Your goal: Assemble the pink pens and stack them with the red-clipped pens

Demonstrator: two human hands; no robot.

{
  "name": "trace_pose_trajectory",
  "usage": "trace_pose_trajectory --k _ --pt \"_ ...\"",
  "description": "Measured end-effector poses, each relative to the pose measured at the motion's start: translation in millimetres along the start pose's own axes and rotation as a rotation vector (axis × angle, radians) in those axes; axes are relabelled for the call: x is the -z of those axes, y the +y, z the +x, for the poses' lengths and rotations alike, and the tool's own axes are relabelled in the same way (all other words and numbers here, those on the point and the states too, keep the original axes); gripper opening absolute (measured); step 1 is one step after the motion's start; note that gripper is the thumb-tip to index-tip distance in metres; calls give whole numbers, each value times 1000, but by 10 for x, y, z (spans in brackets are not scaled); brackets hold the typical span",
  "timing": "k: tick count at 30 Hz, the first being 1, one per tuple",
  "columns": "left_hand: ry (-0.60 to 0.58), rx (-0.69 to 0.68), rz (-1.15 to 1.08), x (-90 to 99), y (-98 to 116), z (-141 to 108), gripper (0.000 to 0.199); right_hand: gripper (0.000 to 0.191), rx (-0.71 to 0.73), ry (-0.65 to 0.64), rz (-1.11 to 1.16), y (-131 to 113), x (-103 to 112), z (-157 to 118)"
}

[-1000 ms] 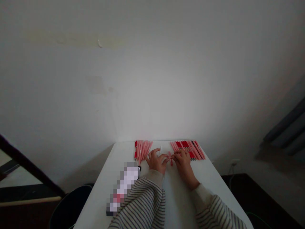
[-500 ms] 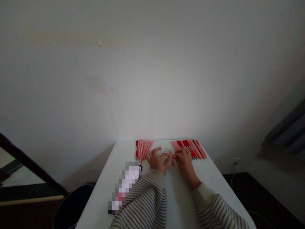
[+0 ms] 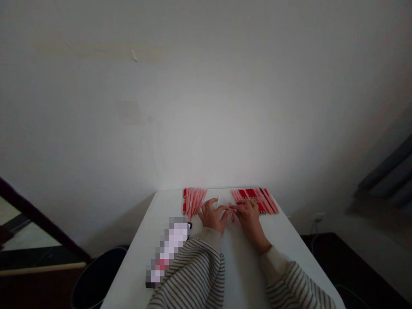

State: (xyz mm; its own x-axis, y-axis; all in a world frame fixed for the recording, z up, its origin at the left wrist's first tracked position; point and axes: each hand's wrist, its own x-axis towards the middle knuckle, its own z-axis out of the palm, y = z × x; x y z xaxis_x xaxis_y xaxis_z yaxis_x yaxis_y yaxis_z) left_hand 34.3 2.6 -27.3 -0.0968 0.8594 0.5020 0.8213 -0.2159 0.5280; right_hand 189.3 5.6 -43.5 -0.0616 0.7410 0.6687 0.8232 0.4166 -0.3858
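Note:
My left hand (image 3: 212, 218) and my right hand (image 3: 249, 218) meet above the middle of the white table (image 3: 244, 274), thumb and forefinger of each closed in a pinch. The fingertips almost touch, and whatever small thing sits between them is too blurred to name. Just under them a short pink pen-like stick (image 3: 232, 217) shows, partly covered by the fingers. Left of my left hand lies a bunch of pink pen-like sticks (image 3: 193, 199) with a red one beside it. Beyond my right hand is a row of pink and red pens (image 3: 268, 201).
A thin white stick (image 3: 219, 200) lies behind my left hand. On the table's left is a pixelated long object (image 3: 172, 246) with dark ends. The wall (image 3: 212, 128) rises at the table's back edge. A dark bin (image 3: 96, 279) stands left of the table on the floor.
The fingers of my right hand have shifted slightly left and spread a little over the pink stick. My left hand stays almost in place.

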Motion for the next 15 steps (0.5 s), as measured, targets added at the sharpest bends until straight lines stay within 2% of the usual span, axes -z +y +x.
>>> trace_pose_trajectory --k 5,10,15 --pt "27 57 51 50 17 16 8 22 8 24 -31 42 -11 -12" --pt "21 115 102 121 49 33 10 33 30 -11 -84 -3 22 -8" --pt "8 168 132 129 37 37 9 24 50 -48 -70 -16 29 5"
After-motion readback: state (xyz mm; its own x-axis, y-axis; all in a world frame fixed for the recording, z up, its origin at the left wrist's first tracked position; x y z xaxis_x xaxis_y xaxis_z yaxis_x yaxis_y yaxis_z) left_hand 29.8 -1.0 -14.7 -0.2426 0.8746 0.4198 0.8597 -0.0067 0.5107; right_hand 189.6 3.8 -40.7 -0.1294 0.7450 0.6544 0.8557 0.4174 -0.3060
